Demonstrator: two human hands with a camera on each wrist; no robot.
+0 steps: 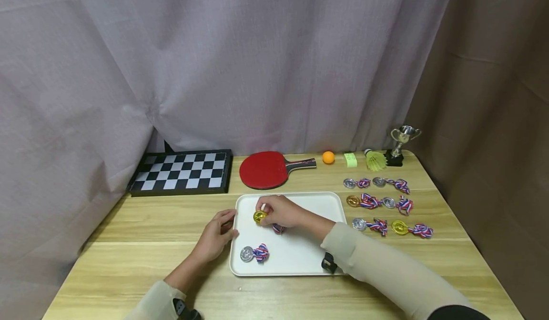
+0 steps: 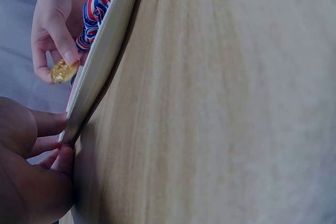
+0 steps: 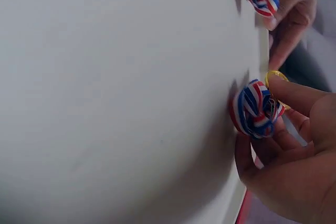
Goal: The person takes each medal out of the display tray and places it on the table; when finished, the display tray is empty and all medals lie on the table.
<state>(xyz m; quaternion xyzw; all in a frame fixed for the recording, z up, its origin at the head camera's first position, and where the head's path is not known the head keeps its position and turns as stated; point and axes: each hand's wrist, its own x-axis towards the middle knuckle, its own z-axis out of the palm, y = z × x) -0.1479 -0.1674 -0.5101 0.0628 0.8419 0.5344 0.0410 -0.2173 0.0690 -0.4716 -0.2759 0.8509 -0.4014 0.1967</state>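
My right hand (image 1: 284,211) pinches a gold medal (image 1: 259,216) between thumb and fingers over the left part of the white tray (image 1: 304,263). Its bunched red, white and blue ribbon (image 3: 254,108) hangs beside the fingers, close over the tray. At the tray's left edge my left hand (image 1: 214,236) holds the rim, fingertips and thumb against it in the left wrist view. A silver medal (image 1: 246,254) with a striped ribbon lies on the tray near its front left corner.
Several medals with ribbons, among them another gold medal (image 1: 400,227), lie right of the tray. Along the back stand a checkered board (image 1: 182,171), a red paddle (image 1: 262,170), an orange ball (image 1: 328,157), a green block (image 1: 350,160), a shuttlecock (image 1: 375,160) and a trophy (image 1: 401,141).
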